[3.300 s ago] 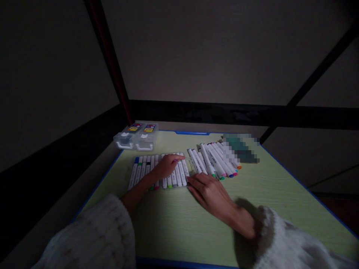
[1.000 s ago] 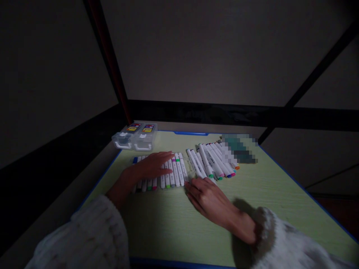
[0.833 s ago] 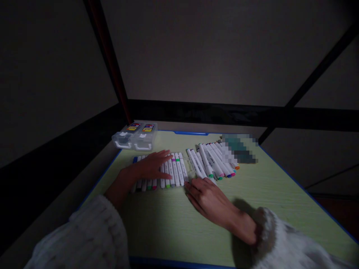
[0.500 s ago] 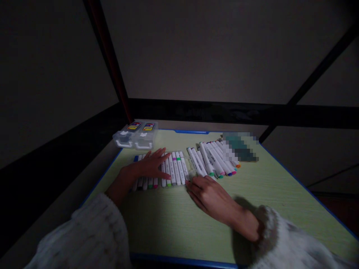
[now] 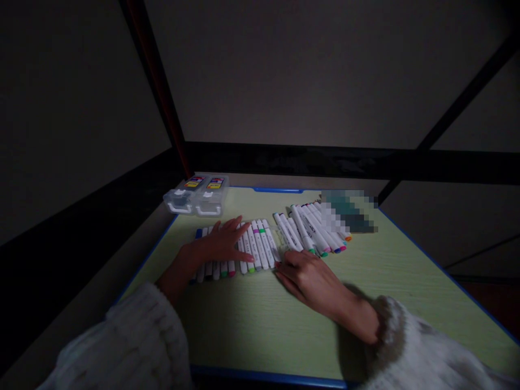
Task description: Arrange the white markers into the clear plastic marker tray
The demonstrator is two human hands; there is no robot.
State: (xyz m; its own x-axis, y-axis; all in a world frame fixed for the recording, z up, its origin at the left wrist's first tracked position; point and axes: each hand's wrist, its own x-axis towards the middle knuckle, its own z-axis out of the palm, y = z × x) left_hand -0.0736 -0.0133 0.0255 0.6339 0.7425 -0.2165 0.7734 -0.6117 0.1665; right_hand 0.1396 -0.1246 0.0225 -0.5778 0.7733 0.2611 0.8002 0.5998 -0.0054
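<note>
Left hand (image 5: pixel 221 244) spread over the marker row (image 5: pixel 260 244), fingers apart, thumb towards the near ends; whether it presses or just hovers, can't tell. Right hand (image 5: pixel 306 273) low at the row's near right corner, fingers curled together; a grip on the clear holder (image 5: pixel 280 238) looks likely, but the tips are hidden, so can't tell.

Row lies on the desk (image 5: pixel 252 325), mid-left, in the holder, the clear strip showing right of the last marker. Loose markers (image 5: pixel 317 227) fan out just right of that, behind the right hand. Two cases (image 5: pixel 211 203) at the far left edge; pixelated item (image 5: pixel 351 214) far right.

Handling, my judgement: keep the left palm flat and light, spread across several markers so none roll or ride up. Right fingers should hold the holder's edge low and steady, no lifting, since soft plastic would probably buckle. Push sideways evenly, not down on one cap. Keep the right knuckles off the loose markers; a nudge could roll them.
</note>
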